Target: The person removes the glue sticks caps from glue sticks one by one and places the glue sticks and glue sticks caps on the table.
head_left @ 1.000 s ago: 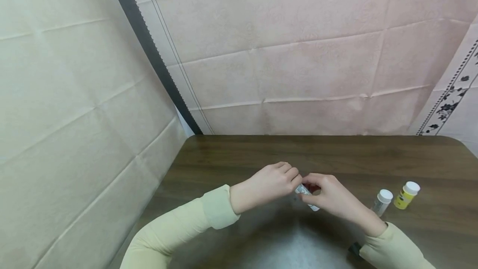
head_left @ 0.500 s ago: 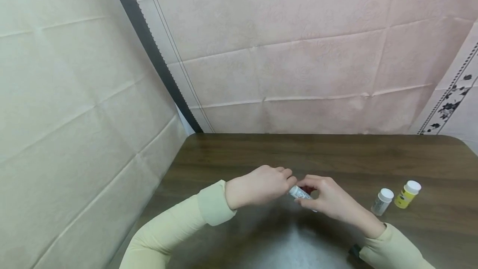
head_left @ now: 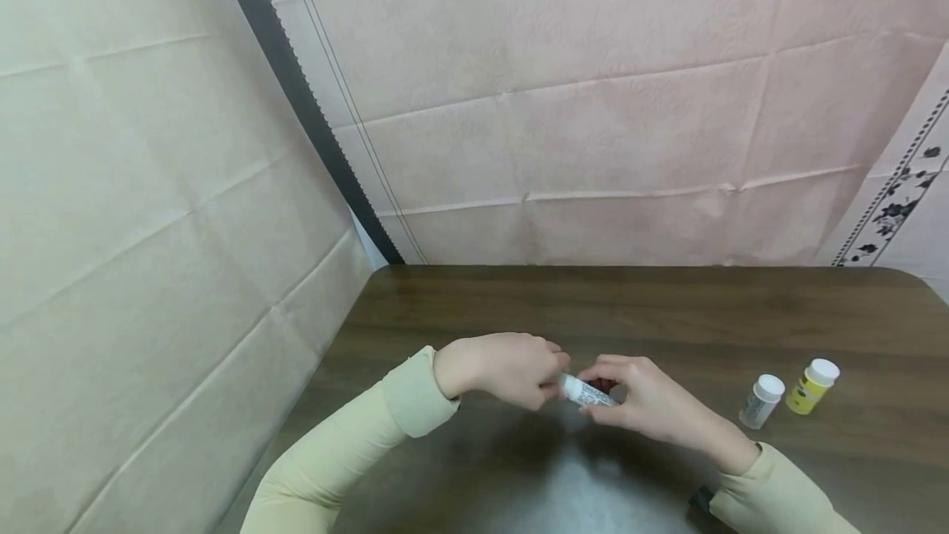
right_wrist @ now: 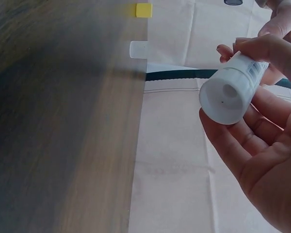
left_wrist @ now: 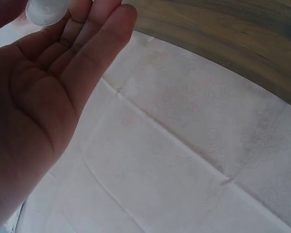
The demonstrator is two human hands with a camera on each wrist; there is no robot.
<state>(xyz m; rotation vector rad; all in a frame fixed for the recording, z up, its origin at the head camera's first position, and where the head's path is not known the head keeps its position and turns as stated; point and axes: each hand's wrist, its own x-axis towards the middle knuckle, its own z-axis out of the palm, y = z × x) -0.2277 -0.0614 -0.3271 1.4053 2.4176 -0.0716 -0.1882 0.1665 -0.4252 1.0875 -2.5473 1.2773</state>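
In the head view my right hand holds a small white bottle with printed lettering, tilted above the table, thumb on one side and fingers on the other. The bottle's round, recessed end faces the right wrist camera. My left hand is at the bottle's other end, its fingers bent there. In the left wrist view a round, whitish end piece, which looks like a cap, sits between the thumb and curled fingers. Whether it is attached to the bottle is hidden.
A white-capped grey bottle and a white-capped yellow bottle stand to the right on the dark wooden table. A small black object lies by the right sleeve. Pale cloth hangs behind the table.
Both hands have shifted left and slightly down, the left hand further. The bottle has moved with them, and more of its printed side shows between the hands. The standing bottles stay put.
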